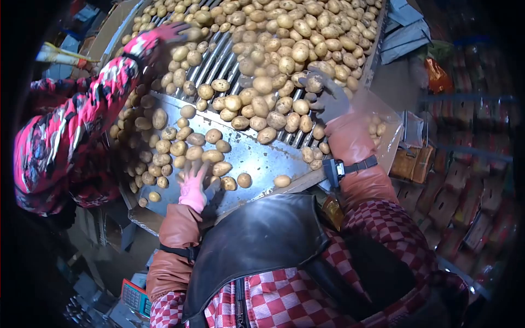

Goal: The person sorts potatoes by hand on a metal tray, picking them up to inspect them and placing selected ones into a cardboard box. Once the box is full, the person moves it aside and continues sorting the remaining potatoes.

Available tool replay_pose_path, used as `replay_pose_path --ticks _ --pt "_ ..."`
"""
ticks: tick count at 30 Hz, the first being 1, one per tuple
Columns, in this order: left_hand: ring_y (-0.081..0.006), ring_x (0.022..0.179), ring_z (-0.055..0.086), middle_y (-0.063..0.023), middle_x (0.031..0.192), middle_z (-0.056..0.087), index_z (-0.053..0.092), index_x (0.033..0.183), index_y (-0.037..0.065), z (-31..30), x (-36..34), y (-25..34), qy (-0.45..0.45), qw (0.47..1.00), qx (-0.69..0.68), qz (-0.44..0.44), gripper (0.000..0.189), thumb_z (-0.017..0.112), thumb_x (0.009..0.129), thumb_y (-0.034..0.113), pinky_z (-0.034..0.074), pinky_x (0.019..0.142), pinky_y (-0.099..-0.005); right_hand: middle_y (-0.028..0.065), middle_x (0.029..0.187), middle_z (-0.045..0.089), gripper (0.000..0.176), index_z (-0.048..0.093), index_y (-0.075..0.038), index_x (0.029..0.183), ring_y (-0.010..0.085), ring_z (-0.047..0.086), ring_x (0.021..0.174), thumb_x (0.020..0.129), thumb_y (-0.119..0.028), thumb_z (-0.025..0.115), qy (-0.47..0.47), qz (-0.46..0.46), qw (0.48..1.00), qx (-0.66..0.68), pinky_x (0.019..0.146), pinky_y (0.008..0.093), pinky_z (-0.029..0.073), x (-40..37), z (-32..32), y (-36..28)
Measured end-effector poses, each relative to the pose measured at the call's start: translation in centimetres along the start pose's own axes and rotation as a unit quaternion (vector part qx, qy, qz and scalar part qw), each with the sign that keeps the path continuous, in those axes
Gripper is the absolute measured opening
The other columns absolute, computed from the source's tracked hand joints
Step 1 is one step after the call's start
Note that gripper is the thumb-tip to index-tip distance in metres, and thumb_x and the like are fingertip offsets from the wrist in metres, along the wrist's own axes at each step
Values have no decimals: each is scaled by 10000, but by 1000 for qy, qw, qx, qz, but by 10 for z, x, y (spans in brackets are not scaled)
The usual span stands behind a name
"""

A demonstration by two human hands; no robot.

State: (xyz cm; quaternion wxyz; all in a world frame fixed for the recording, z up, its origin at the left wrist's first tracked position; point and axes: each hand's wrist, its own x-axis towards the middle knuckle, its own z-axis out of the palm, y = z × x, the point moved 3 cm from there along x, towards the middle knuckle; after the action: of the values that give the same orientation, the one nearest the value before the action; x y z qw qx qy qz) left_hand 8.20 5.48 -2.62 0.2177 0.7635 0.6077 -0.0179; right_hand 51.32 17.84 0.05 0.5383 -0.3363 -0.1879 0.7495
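Note:
Many yellow-brown potatoes [273,49] lie on a roller conveyor [216,60] that slopes down to a metal chute plate [257,158]. My left hand [193,186], in a pink glove, rests among loose potatoes [180,147] at the plate's near left, fingers spread, touching one or two. My right hand [325,95], in a dark grey glove, reaches to the right side of the rollers and is closed on a potato [314,83]. Brown sleeve guards cover both forearms. A black apron covers my chest.
A co-worker in a red-patterned sleeve [93,104] reaches from the left, gloved hand [158,35] on potatoes at the rollers' far left. A clear plastic bag [383,131] with potatoes hangs at the right edge. Cardboard boxes [454,180] are stacked right; a scale [136,298] sits low left.

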Motion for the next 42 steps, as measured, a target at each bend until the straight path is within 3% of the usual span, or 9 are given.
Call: replay_pose_path --ticks 7,13,18,21,24,28,34,39,42 --pt "-396 1103 613 -238 1157 645 497 1428 125 -79 42 114 -34 948 -309 66 609 733 894 299 474 971 -434 71 1030 674 575 586 -114 1324 89 534 728 947 -547 555 17 -162 930 -328 617 248 460 -27 25 56" --pt "-307 962 683 -222 1148 669 337 1525 130 -71 64 189 -1 934 -321 160 860 767 842 426 527 892 -390 44 981 648 217 636 -38 1083 129 633 841 1000 -207 526 -12 -164 932 -323 724 277 534 -38 67 102" --pt "-196 937 673 -149 1171 658 433 1449 48 -36 78 203 -17 885 -439 151 724 773 870 319 559 677 -318 100 1031 662 260 628 -60 1121 232 648 980 1032 -221 445 -68 -20 969 237 887 386 543 -38 35 120" --pt "-165 914 667 -130 1191 643 411 1457 30 -23 85 219 -105 819 -554 104 689 738 914 301 536 581 -280 102 1041 664 277 630 -71 1121 245 651 978 1030 -260 451 2 -80 992 100 868 413 548 -42 13 115" --pt "-207 1214 540 -172 1370 516 413 1449 -10 -19 84 228 -115 829 -532 133 616 689 951 225 475 990 -342 102 1032 670 261 633 -72 1155 232 659 942 1020 -244 491 -99 -48 967 229 842 367 556 -61 24 100" --pt "-175 1092 600 -137 1338 567 289 1538 22 -21 86 233 -131 775 -585 200 648 613 1001 186 518 915 -308 97 991 665 356 586 -72 1272 227 664 877 1017 -314 531 54 -170 950 -256 801 348 563 -75 16 76" --pt "-244 1175 592 -196 1394 559 154 1591 86 -45 88 233 -121 937 -252 208 787 625 961 126 468 997 -349 81 895 636 491 586 -40 1159 212 667 755 907 -442 714 -23 4 971 -237 604 326 537 -73 20 61" --pt "-220 1131 612 -135 1285 619 400 1487 48 -32 99 224 -39 914 -340 218 647 700 916 93 492 952 -335 71 930 647 351 608 -31 1066 183 659 875 954 -357 675 17 38 998 -43 747 315 538 -71 48 67" --pt "-172 1130 592 -126 1293 612 423 1478 38 -25 103 214 -119 833 -525 124 636 710 919 131 492 951 -319 56 943 655 312 616 -29 1128 162 645 903 986 -306 629 100 -200 929 -295 751 304 540 -52 34 78"
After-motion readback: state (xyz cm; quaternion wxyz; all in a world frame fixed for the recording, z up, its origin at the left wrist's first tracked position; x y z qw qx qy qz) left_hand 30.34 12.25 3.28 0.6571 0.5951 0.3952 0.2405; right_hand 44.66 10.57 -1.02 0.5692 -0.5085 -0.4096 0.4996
